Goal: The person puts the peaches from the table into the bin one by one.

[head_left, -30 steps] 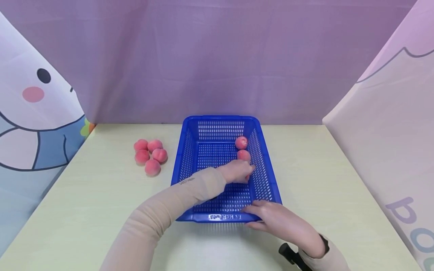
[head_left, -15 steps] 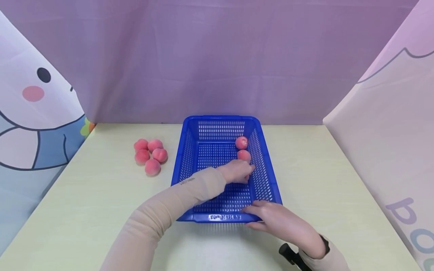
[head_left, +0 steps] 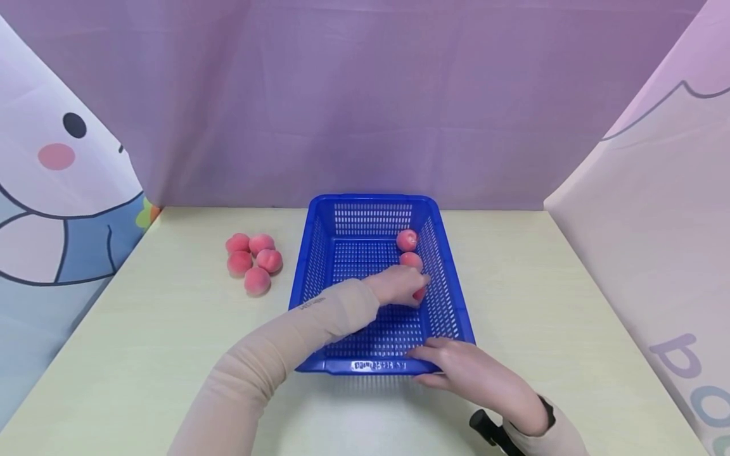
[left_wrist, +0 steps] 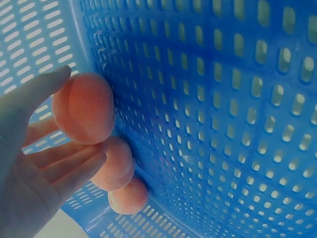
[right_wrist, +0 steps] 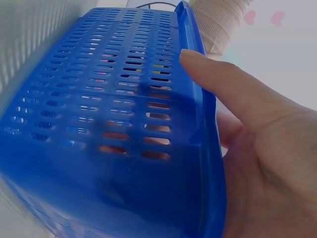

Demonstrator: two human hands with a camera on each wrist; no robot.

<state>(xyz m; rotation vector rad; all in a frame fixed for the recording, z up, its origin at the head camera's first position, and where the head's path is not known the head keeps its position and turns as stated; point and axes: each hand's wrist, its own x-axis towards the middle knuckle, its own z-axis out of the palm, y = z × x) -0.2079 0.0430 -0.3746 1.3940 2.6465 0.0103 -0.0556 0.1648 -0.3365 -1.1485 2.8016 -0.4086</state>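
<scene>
Five peaches [head_left: 261, 259] lay left of the blue basket [head_left: 371, 366], nearer the left hand [head_left: 398, 285], seemingly clamped on another peach [left_wrist: 85, 108], partly hidden; right hand [head_left: 464, 367] gripped the basket.

The head view is bright, wrist views hazier.

**Left hand [head_left: 398, 286] deep in the blue basket [head_left: 342, 366]!**

Right of centre, it grips a peach [head_left: 419, 294], two others [head_left: 407, 240] just above; lower right, the right hand [head_left: 456, 367] holds the front rim; five more peaches [head_left: 240, 263] cluster centre-left!
</scene>
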